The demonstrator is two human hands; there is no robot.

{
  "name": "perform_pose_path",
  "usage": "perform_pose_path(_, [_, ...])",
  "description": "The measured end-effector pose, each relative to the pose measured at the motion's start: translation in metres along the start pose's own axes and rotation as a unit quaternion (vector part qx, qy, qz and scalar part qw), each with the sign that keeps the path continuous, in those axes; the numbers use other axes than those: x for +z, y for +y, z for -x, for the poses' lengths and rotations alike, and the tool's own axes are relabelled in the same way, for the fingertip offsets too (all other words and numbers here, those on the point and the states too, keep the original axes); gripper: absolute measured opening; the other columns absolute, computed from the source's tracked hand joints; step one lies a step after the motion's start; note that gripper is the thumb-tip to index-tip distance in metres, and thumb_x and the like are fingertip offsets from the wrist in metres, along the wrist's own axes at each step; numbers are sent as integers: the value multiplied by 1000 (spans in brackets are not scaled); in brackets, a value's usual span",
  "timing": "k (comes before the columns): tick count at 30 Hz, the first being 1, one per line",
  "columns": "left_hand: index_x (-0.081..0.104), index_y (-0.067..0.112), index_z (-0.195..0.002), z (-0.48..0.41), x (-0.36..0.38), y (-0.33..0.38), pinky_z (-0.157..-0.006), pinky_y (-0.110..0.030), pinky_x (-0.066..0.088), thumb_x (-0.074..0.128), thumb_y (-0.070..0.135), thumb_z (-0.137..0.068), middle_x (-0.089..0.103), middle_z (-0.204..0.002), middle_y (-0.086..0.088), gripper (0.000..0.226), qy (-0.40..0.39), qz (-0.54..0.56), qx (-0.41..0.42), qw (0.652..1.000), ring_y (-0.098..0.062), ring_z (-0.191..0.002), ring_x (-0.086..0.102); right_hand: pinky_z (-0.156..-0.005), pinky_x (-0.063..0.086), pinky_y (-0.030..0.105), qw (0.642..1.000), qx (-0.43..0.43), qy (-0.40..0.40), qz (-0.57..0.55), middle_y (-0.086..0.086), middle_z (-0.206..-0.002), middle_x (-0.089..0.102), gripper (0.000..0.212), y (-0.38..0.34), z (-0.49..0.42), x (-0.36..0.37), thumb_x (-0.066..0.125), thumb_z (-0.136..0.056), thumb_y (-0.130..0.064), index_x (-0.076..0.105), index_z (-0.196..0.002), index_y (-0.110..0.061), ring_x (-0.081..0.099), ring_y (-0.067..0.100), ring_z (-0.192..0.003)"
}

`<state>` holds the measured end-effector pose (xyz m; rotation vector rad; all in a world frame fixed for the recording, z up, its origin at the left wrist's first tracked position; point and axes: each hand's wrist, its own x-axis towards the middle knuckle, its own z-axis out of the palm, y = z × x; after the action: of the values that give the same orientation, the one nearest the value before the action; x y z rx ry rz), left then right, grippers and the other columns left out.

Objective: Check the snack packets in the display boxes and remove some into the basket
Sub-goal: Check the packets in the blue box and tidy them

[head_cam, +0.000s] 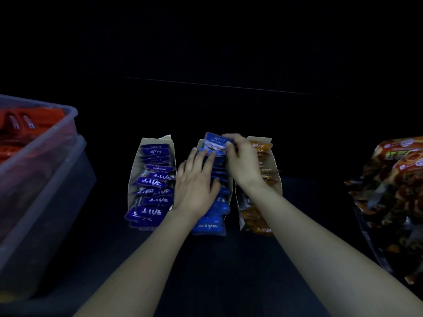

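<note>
Far left of the middle display box stands a clear tub holding red packets. Just left of that box, a second cardboard box carries a row of dark purple-blue packets with white lettering. Over the middle box, the left hand lies flat, fingers straight, on its bright blue packets. At its far end the right hand fingers pinch one glossy blue packet, raised and tilted. Just right sits a box of orange packets; far right, large printed bags lie on the dark table.
</note>
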<state>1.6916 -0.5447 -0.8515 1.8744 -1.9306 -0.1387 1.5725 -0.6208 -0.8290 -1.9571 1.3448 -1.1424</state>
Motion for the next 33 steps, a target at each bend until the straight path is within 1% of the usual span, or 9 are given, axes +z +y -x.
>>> perform_pose_path(3, [21,19,-155,0,2,-1,-119,-39,10,48,32,-97,19,-160,-4,65,-3,7,0,1000,-20,-151,2,-89,40,8,998,-41,56,12,0,-115,56,26,-2,6,-1,52,-98,-5,64,-120,-9,54,8,-105])
perform_pose_path(9, [18,20,-155,1,3,-2,-119,-40,10,48,30,-97,12,-162,-3,66,-10,27,-3,1000,-19,-151,-2,-92,34,3,996,-70,22,57,11,-120,65,28,5,11,4,48,-99,-3,65,-121,-4,57,14,-111])
perform_pose_path(13, [13,21,-156,2,4,-3,-119,-39,8,47,29,-98,5,-164,-2,67,-11,34,-2,999,-18,-151,-7,-84,39,14,994,-60,2,92,14,-116,68,28,5,2,6,47,-100,-4,67,-119,-5,64,25,-105])
perform_pose_path(18, [10,22,-157,2,5,-4,-119,-37,2,45,30,-99,-2,-164,0,67,-16,36,-5,999,-16,-150,-11,-90,49,34,990,-70,-42,116,17,-116,67,32,9,1,13,48,-95,4,66,-119,-3,63,30,-107])
perform_pose_path(21, [6,23,-157,2,5,-6,-118,-35,-2,42,31,-101,-9,-164,3,67,-17,42,-6,999,-14,-150,-14,-90,49,36,989,-58,-37,128,17,-119,64,34,10,1,18,47,-96,3,63,-125,-4,61,31,-110])
perform_pose_path(24, [6,22,-156,4,4,-5,-117,-30,-6,35,32,-103,-11,-164,5,62,-5,62,-9,998,-11,-149,-14,-107,40,35,992,-64,-7,113,13,-138,51,40,3,14,20,44,-101,-9,50,-140,-9,47,25,-128])
perform_pose_path(27, [3,19,-156,9,4,-7,-116,-22,-11,29,28,-106,-10,-163,6,57,3,101,-18,995,-4,-148,-14,-122,12,33,989,-64,-57,119,5,-162,21,51,0,33,23,32,-105,-30,27,-154,-17,12,17,-150])
perform_pose_path(30, [2,19,-156,19,5,-11,-120,-21,-5,28,25,-106,-8,-164,6,57,2,154,-45,987,0,-147,-12,-123,-5,33,982,-55,-109,141,-4,-164,-8,63,3,37,25,14,-103,-47,4,-157,-17,-13,8,-150])
perform_pose_path(33, [2,20,-156,25,5,-14,-120,-20,-1,27,25,-107,-6,-163,10,55,-12,201,-68,977,4,-147,-9,-122,-10,33,976,-51,-136,160,-5,-162,-17,71,5,36,28,2,-96,-54,-4,-156,-16,-20,5,-148])
